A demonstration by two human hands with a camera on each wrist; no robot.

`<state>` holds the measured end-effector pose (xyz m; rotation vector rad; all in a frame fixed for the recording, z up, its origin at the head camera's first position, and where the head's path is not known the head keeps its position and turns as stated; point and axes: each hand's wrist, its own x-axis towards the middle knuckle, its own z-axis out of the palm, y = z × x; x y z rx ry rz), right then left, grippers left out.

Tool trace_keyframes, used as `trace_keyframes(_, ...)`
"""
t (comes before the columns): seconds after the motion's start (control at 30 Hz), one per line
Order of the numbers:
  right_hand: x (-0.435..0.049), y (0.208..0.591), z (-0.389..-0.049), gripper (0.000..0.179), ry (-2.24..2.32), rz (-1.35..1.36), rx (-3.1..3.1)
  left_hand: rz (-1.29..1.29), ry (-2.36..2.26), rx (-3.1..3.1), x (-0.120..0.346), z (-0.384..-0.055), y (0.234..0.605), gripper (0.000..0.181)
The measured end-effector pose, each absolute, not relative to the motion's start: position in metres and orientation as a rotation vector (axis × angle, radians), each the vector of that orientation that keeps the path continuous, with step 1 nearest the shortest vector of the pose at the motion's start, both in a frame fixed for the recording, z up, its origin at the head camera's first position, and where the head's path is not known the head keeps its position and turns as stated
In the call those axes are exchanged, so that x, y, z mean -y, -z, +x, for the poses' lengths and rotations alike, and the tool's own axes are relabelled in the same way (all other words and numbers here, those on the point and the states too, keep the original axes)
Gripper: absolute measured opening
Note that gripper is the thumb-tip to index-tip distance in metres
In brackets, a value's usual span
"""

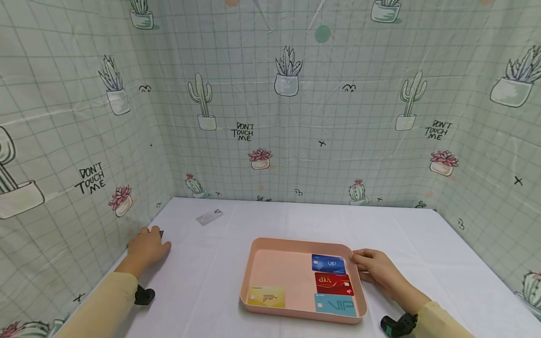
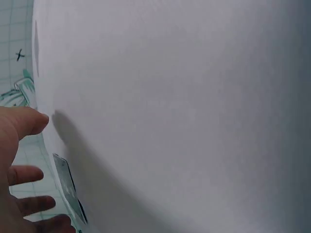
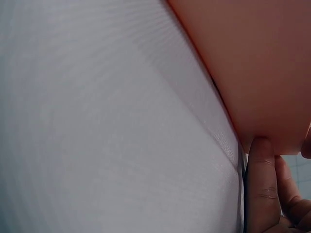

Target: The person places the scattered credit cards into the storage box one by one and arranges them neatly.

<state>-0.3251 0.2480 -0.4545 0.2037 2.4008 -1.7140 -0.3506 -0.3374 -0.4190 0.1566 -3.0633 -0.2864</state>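
Observation:
At the table's left edge, my left hand (image 1: 147, 249) reaches over a flat card (image 2: 69, 187), its fingers spread apart beside it in the left wrist view. Most of that card is hidden behind the hand in the head view. My right hand (image 1: 378, 271) grips the right rim of a shallow pink tray (image 1: 291, 277), fingers against the outer wall. Inside the tray, a blue VIP card (image 1: 328, 264), a red VIP card (image 1: 334, 284) and a teal VIP card (image 1: 336, 305) form a column at the right. A gold card (image 1: 266, 296) lies in its near left corner.
A grey, see-through-looking card (image 1: 209, 217) lies on the white tablecloth (image 1: 203, 272) toward the back left. Cactus-printed cloth walls (image 1: 313, 117) stand behind the table and along both sides. A black wrist device (image 1: 144, 295) sits on each forearm.

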Motion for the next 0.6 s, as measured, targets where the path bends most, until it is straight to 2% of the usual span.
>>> trace_keyframes(0.2,-0.248,0.456,-0.326,0.052,1.713,0.206,-2.397,0.274,0.262,3.121,0.344,-0.344,0.419,0.072)
trace_keyframes(0.43,-0.248,0.455,-0.327,0.052,1.696,0.218,-2.403,0.287,0.318,3.112,0.35,-0.346,0.421,0.058)
trace_keyframes(0.6,-0.248,0.455,-0.326,0.052,1.693,0.214,-2.406,0.305,0.356,3.07,0.353,-0.35,0.424,0.055)
